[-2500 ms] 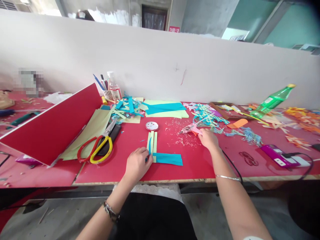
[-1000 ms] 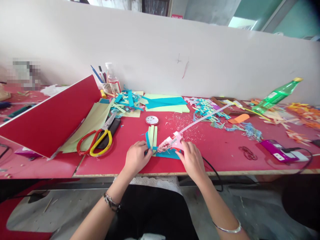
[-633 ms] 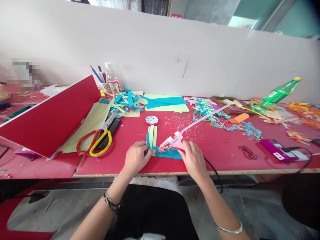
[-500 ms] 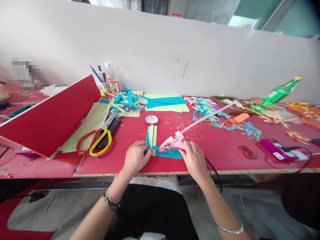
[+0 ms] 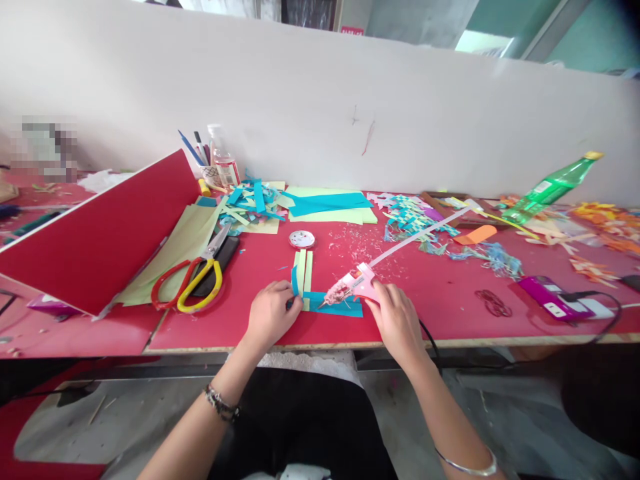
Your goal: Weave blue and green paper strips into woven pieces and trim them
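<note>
My right hand [image 5: 394,313] is closed around the handle of a pink glue gun [image 5: 354,285]. A long whitish glue stick [image 5: 417,237] sticks out of its back end, and its nozzle points down-left, close over a blue paper strip [image 5: 345,307] lying on the table. My left hand [image 5: 274,308] is curled at the left end of that strip, its fingertips pinching a raised, bent blue end. Pale yellow-green paper strips [image 5: 304,270] stretch away from the blue strip, beside my left fingertips. What the left fingers cover is hidden.
Scissors [image 5: 203,283] with red and yellow handles lie left, beside a leaning red board [image 5: 110,233]. A round tin [image 5: 302,239] stands ahead. Paper scraps [image 5: 257,200] lie behind; a green bottle [image 5: 555,190] and a purple power strip [image 5: 553,298] are at right.
My right hand has moved the glue gun slightly to the right, its nozzle shifting along the blue strip away from my left hand. The left hand holds nearly still.
</note>
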`<state>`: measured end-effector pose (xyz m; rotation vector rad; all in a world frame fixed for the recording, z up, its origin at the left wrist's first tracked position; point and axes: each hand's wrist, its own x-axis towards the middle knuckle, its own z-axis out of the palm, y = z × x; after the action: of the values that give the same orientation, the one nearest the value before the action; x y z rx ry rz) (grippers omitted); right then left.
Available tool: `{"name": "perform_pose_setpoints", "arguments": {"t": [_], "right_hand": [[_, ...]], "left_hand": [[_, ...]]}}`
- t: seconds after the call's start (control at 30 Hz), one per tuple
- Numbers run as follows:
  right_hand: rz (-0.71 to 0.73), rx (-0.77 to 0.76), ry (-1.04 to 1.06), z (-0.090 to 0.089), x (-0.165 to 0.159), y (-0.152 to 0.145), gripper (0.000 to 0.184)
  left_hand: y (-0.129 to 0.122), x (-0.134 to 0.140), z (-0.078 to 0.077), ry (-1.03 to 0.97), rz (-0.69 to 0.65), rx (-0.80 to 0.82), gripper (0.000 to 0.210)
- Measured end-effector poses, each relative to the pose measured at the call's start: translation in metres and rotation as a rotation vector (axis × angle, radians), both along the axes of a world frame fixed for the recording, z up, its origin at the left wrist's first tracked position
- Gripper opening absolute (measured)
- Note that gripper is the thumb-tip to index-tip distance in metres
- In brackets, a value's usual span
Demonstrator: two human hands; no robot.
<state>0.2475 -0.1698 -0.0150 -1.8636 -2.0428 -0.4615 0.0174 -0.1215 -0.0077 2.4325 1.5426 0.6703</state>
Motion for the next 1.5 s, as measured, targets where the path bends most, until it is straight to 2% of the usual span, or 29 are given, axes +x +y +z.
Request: {"name": "perform_pose_setpoints", "arguments": {"t": [0.93, 1.5], "right_hand": [[-0.021, 0.023, -0.023, 0.002, 0.033, -0.013, 0.028], [-0.029, 0.046, -0.04, -0.003, 0.072, -0.024, 0.03]], "left_hand": [[0.0, 0.0, -0.002, 0.006, -0.003, 0.024, 0.025], [0.001, 0.0, -0.002, 0.023, -0.004, 0.035, 0.026]]}}
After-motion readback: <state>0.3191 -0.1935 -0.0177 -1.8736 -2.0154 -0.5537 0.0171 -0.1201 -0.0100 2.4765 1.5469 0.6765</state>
